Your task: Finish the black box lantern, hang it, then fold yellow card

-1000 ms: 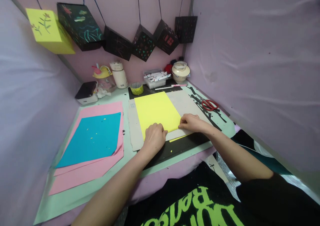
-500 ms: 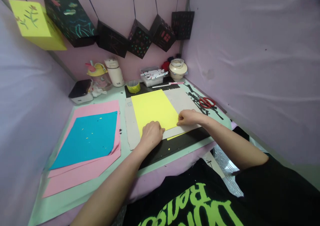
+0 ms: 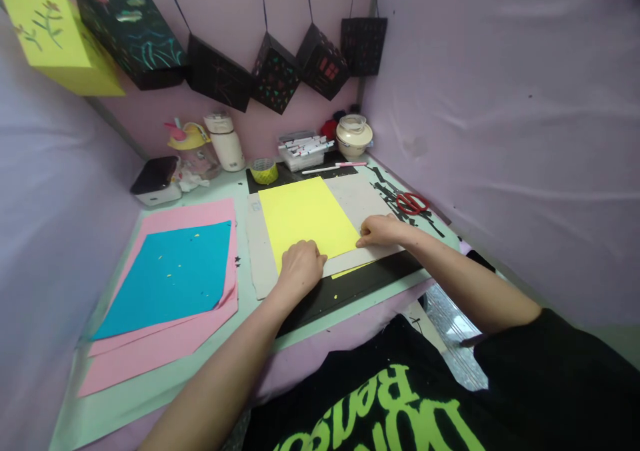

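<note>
A bright yellow sheet of paper [image 3: 305,214] lies on a pale grey board [image 3: 345,191], near the middle of the desk. My left hand [image 3: 303,264] rests with curled fingers at the sheet's front left edge, and its fingertips are partly hidden. At the front right corner, my right hand [image 3: 380,230] has thumb and fingers closed against the sheet's edge. Below the board sits a black sheet [image 3: 305,311], with a strip of yellow showing between them.
On the left lie a blue sheet [image 3: 170,278] and pink sheets [image 3: 145,371]. Red scissors [image 3: 413,203] and black paper scraps [image 3: 387,194] are at the right. Yellow tape [image 3: 264,171], a marker box [image 3: 306,154], a bottle [image 3: 225,143] and a lidded bowl [image 3: 354,138] stand behind.
My right hand has shifted slightly right along the yellow sheet's corner. My left hand stays at the front edge. The view has moved a little.
</note>
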{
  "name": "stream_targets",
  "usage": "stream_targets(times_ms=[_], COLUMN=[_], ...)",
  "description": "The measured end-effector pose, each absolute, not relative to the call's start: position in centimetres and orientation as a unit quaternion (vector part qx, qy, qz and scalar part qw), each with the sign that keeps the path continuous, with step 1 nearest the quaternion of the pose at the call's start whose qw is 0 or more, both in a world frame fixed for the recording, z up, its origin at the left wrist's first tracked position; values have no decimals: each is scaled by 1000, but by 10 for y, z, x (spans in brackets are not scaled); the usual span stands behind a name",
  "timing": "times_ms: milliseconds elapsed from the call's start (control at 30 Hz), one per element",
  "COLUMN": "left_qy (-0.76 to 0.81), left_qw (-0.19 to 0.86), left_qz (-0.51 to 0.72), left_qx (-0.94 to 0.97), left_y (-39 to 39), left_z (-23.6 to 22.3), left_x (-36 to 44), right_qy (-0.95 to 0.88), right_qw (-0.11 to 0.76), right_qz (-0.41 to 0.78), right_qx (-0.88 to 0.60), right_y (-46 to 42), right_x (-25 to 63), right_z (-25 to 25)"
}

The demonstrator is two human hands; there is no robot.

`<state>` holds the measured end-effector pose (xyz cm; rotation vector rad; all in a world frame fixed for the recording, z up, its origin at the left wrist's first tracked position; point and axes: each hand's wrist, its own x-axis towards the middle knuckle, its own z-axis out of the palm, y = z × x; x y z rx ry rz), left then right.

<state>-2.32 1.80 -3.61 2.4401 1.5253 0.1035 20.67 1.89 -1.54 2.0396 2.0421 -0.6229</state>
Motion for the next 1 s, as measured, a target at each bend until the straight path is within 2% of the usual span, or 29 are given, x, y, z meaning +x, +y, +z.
stream_targets(times_ms=[133,267,333,433,500,600,700,1000], left_qy=[527,527,526,521,519,521,518,519], left_qw=[135,136,132,127,127,128,124,121], left_qz=[30,26,28,31,33,32,30,34], left_qx=[839,838,840,844,845,843,846,846], left_y=[20,20,20,19,19,18,18,18], left_z=[-35,-34,-34,-35,-34,-34,-34,-35], left_x=[-23,-23,-23,-23,-23,-23,-24,-24], right_qy=[685,687,700,739,784,842,853,851], right_qw=[105,72,-4,-204,-270,-231,-191,-158], right_qz=[-216,-219,-204,-120,-66,-7,22,22], right_qx=[688,689,684,631,555,487,485,500], right_y=[21,18,8,-18,-37,-59,-66,-63], right_x=[213,216,214,204,192,175,164,157], right_z=[-14,-14,-16,-24,-32,-44,-52,-56])
